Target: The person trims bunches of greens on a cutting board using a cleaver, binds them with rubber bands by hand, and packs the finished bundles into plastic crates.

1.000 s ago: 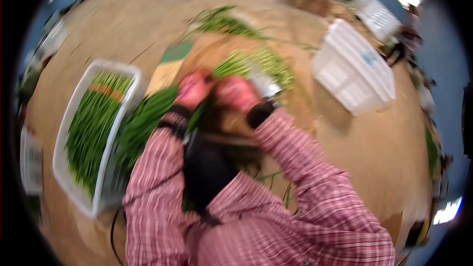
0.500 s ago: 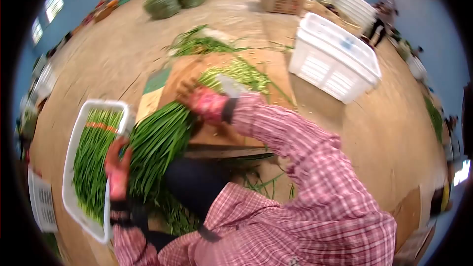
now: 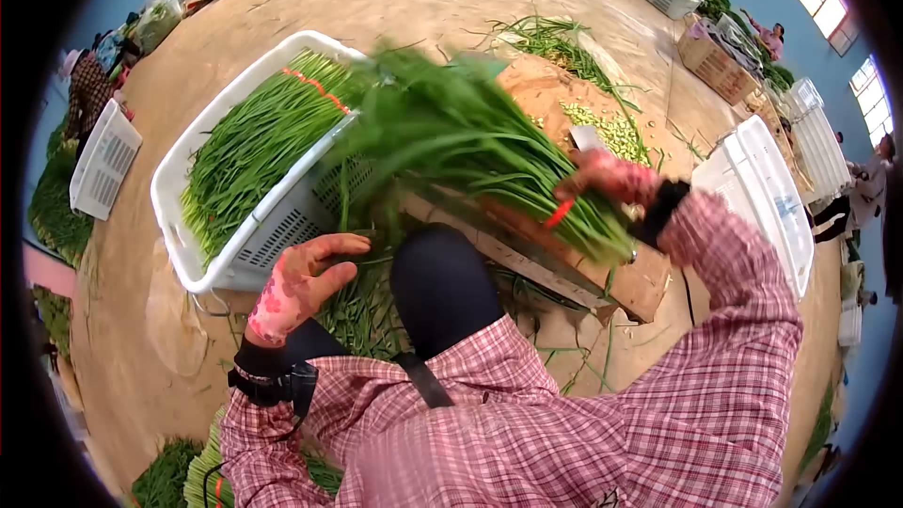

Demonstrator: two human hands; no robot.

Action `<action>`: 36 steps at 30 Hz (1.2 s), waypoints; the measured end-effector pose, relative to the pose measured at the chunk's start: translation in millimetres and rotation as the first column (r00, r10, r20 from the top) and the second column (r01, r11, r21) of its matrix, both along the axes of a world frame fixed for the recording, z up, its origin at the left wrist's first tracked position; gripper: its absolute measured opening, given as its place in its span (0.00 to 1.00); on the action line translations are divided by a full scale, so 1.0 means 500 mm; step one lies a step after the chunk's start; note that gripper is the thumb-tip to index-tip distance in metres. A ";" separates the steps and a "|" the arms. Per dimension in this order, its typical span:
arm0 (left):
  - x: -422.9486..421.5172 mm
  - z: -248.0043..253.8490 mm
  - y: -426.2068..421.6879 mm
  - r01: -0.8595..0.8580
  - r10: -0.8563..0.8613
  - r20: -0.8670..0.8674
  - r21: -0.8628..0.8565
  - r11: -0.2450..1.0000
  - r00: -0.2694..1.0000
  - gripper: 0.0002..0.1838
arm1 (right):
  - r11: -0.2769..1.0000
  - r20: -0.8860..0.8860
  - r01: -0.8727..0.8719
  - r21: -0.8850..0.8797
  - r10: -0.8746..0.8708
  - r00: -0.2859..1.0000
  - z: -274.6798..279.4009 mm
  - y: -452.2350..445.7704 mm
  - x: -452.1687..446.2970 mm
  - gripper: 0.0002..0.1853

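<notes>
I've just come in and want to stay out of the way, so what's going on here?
The person's right hand grips a long bundle of greens near its stalk ends, by a red band, above a wooden board strewn with small cut pieces. The left hand is open and holds nothing, beside a white crate that has more banded greens in it.

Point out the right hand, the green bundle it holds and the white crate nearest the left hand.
Right hand (image 3: pixel 621 179), head view: back of the hand.
Green bundle (image 3: pixel 503 146), head view: the leaves.
White crate (image 3: pixel 282 233), head view: perforated side wall.
</notes>
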State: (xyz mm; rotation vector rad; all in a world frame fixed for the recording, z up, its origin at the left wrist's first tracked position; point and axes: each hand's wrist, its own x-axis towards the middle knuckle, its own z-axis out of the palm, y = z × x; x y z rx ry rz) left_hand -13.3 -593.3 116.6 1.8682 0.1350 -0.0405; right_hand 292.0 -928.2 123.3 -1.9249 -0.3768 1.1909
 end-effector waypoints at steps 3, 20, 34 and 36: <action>0.019 0.004 -0.060 0.141 -0.153 -0.014 -0.315 0.939 0.988 0.23 | 0.955 -0.165 0.174 0.241 -0.136 0.977 -0.037 -0.062 -0.128 0.16; 0.167 -0.021 -0.252 0.279 -0.040 0.284 -0.893 0.354 0.958 0.43 | 0.777 -0.291 0.164 0.607 0.026 0.956 0.009 0.017 -0.291 0.28; 0.056 -0.102 0.035 -0.136 0.543 0.127 -0.898 0.418 0.830 0.22 | 0.811 -0.240 -0.100 0.577 0.285 0.928 -0.061 0.397 -0.326 0.26; 0.015 -0.129 0.081 -0.206 0.610 0.184 -0.834 0.512 0.771 0.23 | 0.788 -0.236 -0.029 0.615 0.219 0.947 -0.064 0.463 -0.376 0.22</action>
